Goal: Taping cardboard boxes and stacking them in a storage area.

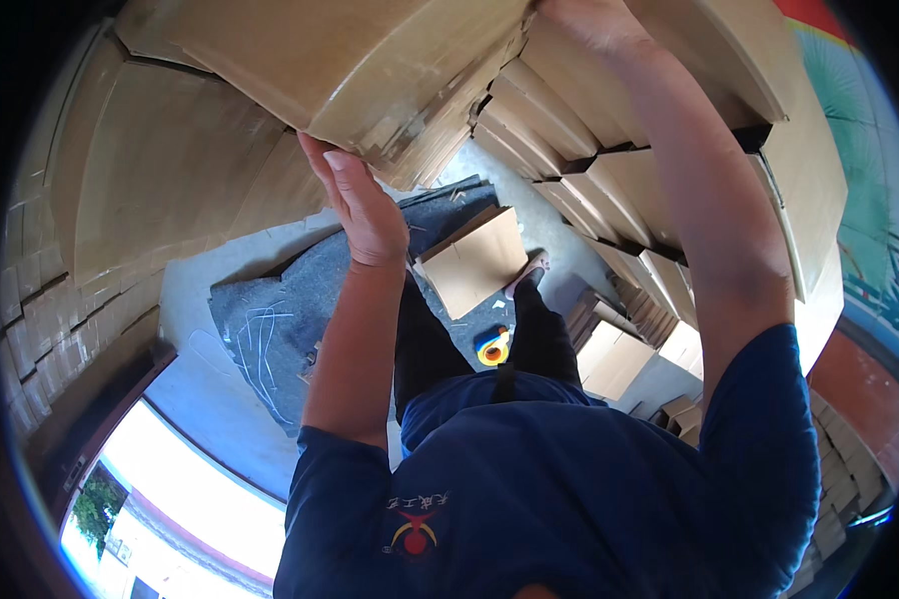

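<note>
A large brown cardboard box (340,60) with shiny clear tape along its edge fills the top of the head view, raised in front of me. My left hand (362,205) presses against its near lower corner, thumb showing, the other fingers partly hidden. At the box's far right end is my right hand (589,22), its fingertips out of sight behind the edge. Both arms are stretched upward. Stacked cardboard boxes (170,160) rise close on the left, and another stack (609,170) stands on the right.
On the floor lies a dark mat (260,299) with loose pale straps. A smaller cardboard box (474,262) sits by my feet, near a yellow tape roll (491,346). Flattened-looking cardboard pieces (614,359) lean at the right. A bright doorway (180,499) opens at lower left.
</note>
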The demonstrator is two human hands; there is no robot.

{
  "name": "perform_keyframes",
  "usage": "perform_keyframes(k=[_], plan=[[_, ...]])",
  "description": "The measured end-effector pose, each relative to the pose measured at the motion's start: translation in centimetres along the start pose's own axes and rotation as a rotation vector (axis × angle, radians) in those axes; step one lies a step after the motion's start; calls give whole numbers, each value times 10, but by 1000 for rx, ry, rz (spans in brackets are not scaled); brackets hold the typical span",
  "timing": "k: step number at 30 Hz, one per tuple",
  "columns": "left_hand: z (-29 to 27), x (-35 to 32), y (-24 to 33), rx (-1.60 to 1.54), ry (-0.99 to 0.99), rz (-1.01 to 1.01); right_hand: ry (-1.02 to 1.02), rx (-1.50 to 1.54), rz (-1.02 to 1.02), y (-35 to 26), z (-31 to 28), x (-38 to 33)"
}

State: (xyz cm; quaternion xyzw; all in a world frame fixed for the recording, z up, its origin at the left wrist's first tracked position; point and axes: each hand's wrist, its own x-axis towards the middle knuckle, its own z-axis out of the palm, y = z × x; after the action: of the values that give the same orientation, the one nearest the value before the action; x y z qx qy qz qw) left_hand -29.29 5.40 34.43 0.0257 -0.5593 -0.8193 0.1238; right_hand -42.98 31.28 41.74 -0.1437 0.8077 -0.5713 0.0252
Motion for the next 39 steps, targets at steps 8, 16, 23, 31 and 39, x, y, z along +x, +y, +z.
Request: perform_keyframes(k=[8,16,23,31,39], plan=[[-16,-19,-14,-28,-19,-69,190,-313,259,27,16,-3],[12,-35,-40,-54,351,-3,162,-43,145,43,25,-6],[23,-21,-34,215,400,38,180,250,-76,50,39,-28],[10,-29,-46,210,43,178,107,788,-318,83,50,-14],[-125,-122,-205,-23,724,-456,235,377,406,198,142,-161]])
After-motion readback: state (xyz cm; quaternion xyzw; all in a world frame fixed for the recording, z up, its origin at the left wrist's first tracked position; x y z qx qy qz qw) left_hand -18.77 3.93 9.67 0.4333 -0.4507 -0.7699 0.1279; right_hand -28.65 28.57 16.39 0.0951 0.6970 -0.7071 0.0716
